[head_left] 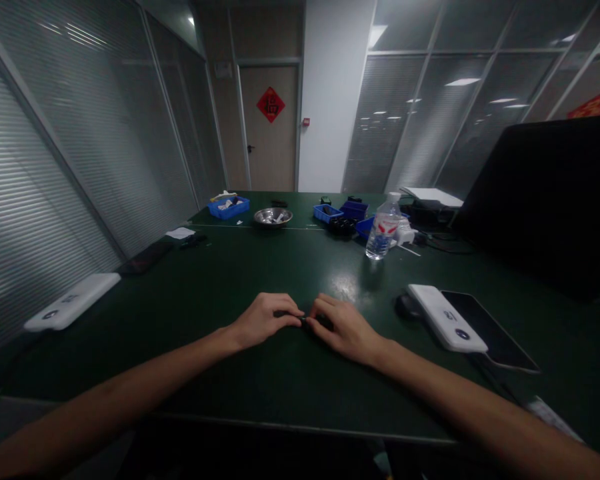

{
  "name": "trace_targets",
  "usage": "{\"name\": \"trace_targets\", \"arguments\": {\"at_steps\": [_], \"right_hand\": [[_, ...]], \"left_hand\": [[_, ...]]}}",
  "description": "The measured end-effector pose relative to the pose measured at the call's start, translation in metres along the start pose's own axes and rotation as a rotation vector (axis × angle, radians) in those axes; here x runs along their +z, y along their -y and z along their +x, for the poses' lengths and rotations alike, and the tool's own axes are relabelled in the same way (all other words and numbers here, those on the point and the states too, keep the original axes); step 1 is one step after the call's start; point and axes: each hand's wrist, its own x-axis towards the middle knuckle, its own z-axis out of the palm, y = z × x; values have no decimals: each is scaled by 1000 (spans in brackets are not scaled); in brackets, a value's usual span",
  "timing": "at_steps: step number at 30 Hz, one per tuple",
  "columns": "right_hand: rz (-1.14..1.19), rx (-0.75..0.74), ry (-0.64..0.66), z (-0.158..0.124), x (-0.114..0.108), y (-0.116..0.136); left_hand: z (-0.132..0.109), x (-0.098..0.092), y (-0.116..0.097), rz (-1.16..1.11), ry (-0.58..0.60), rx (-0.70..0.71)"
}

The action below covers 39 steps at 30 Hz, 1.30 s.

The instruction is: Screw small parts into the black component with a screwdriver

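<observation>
Both hands meet over the front middle of the dark green table [220, 267]. My left hand [267, 319] pinches a small dark piece [303, 321] from its left side, thumb and fingertips pressed together. From the right, my right hand [343, 327] closes its thumb and fingers on the same piece. Most of it is hidden by the fingertips, and its kind cannot be made out. Both forearms reach in over the table's front edge.
On the right lie a white power bank [445, 317] and a dark phone [490, 330]; another white power bank [75, 301] lies left. A water bottle [384, 227], a metal bowl [273, 217] and blue trays [229, 208] stand farther back. A black monitor [545, 207] rises at right.
</observation>
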Motion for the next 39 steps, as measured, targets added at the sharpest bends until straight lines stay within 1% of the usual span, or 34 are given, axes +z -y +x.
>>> {"name": "trace_targets", "arguments": {"at_steps": [12,15,17,21,23,25,29,31,35,39], "right_hand": [[148,-21,-42,-2,0,-1],[163,-15,-45,-2,1,-2],[166,-14,-36,-1,-1,-2],[140,-40,29,1,-6,1],[89,-57,65,1,-8,3],[30,-60,81,0,-7,5],[-32,-48,55,-1,-3,6],[-49,-47,51,-1,-3,6],[-101,-37,82,0,-5,8],[-150,-8,100,1,-5,10]], "left_hand": [[1,-1,-3,-100,-40,-77],[1,-2,-4,-148,-34,-102],[2,-4,-2,-193,-3,-117],[4,-6,6,-271,114,-136],[5,-7,8,-238,152,-130],[5,-6,6,-157,156,-115],[1,-6,-2,-27,124,-98],[0,-7,-5,13,139,-76],[-1,-11,-5,67,176,-19],[-2,-12,1,69,145,-4]]}}
